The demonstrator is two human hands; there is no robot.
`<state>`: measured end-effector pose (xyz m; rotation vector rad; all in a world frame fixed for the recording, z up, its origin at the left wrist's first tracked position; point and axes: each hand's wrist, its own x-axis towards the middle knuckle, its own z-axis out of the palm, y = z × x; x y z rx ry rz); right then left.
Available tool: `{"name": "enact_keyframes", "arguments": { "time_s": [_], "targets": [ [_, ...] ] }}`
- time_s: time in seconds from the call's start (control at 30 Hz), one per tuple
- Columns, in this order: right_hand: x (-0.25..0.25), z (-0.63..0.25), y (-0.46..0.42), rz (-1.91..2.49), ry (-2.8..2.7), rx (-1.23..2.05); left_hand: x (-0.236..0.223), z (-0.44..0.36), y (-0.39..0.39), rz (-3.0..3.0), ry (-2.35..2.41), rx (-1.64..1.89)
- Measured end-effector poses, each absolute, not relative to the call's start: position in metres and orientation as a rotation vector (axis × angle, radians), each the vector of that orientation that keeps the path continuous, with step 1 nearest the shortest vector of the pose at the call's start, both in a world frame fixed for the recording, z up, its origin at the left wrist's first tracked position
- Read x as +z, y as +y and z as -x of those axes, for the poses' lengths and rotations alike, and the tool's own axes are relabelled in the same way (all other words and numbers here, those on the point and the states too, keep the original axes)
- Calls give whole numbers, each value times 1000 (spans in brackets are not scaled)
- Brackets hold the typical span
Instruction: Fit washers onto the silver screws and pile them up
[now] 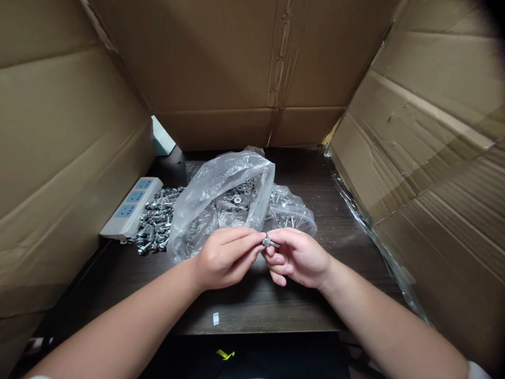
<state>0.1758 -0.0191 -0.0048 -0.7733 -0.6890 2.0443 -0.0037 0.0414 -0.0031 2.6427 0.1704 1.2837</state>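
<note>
A small metal bolt is held up between my two hands, over the table near its front. My left hand pinches it at the head end, where a washer or nut may sit; the fingertips hide which. The thumb and fingers of my right hand close on it from the other side, and its shank points right. Just behind my hands lies an open clear plastic bag with washers inside. A second clear bag holding bolts is to the right of it.
A heap of bolts lies left of the bags, against a white power strip. Cardboard walls enclose the dark wooden table at the back and sides. A small paper scrap lies near the front edge.
</note>
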Motion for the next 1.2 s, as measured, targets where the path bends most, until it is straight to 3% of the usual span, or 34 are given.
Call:
{"name": "enact_keyframes", "arguments": {
  "time_s": [0.57,1.2],
  "targets": [
    [-8,-173,-18,742,-711,1979,-2,3,41,-2483,133,1264],
    [-17,-168,-22,819,-752,1960,-16,-1,30,-2224,423,1205]
  ]
}}
